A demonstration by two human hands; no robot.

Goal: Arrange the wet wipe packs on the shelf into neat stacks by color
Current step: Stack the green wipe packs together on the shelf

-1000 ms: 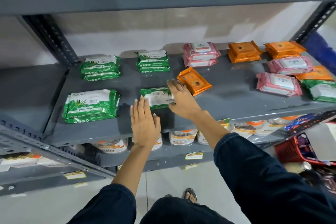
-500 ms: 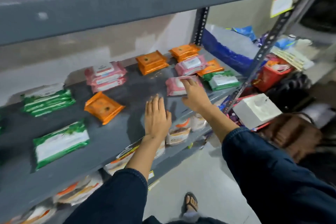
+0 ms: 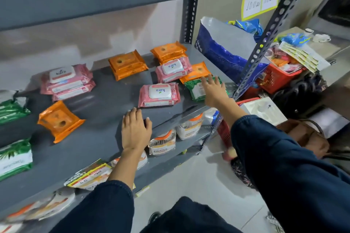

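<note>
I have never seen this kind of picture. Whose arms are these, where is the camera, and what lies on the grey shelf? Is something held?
There is no machine here. A person wears a camera on the head, so the view looks forward and down along both arms in dark blue sleeves.

The left hand lies flat on the front of the grey shelf and holds nothing. The right hand reaches to the shelf's right end and lies open on a green pack; no grasp is visible.

On the shelf lie wet wipe packs in three colours: a pink stack, a single pink pack, another pink pack lying partly on orange packs, one lone orange pack, and more green packs at the left edge. The sorting is unfinished.
</note>
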